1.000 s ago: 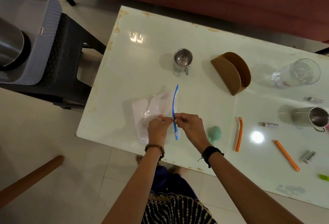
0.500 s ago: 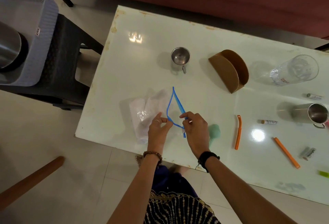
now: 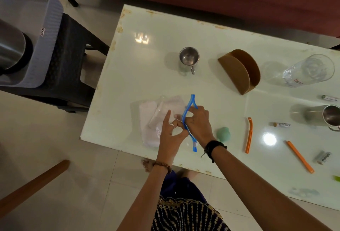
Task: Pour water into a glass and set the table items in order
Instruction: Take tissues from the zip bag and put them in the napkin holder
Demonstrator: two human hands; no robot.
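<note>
Head view: both hands, left (image 3: 170, 135) and right (image 3: 197, 122), pinch a blue clip (image 3: 190, 118) over a glossy white table (image 3: 147, 76).

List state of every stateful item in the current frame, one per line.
zip bag: flat on the table, blue seal spread open
left hand: pinching the near seal strip
right hand: gripping the far seal strip
small steel cup: upright, looks empty
glass: upright, contents unclear
steel mug: upright, partly cut off by the frame edge
brown holder: upright, empty
two orange clips: lying flat, closed
</note>
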